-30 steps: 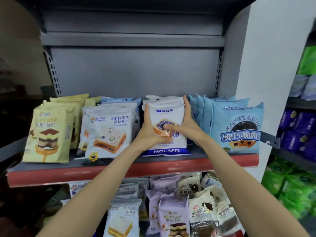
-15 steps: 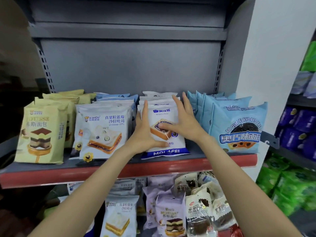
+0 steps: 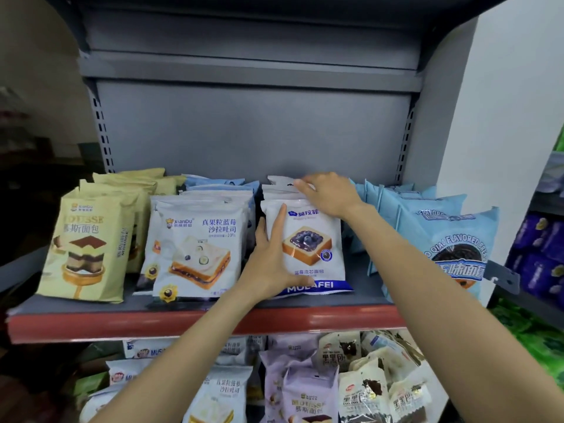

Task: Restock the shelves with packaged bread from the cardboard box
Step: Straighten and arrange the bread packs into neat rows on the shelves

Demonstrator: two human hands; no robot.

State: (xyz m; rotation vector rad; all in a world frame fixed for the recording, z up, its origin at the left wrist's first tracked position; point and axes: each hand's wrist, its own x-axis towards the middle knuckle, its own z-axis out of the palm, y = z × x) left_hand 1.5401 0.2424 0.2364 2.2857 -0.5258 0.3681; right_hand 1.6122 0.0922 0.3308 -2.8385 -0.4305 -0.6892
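Since a second ago our right hand (image 3: 331, 193) has risen from the front Molafei bread pack (image 3: 308, 248) to the pack tops behind, fingers curled over them; our left hand (image 3: 271, 264) lies flat against it. We judge this row stocked, being straightened; no box shows.

There is a single view, from a wide-angle camera worn on the person's head. It faces straight into a grey metal shelving unit (image 3: 253, 132), roughly level with the red-edged shelf board (image 3: 213, 323) that crosses the lower middle of the frame, and tilts slightly down, so a lower tier of packets shows along the bottom edge. It sits close (both forearms reach in from the bottom corners). The wide lens bows the frame's edges; a white side panel (image 3: 503, 117) fills the upper right.
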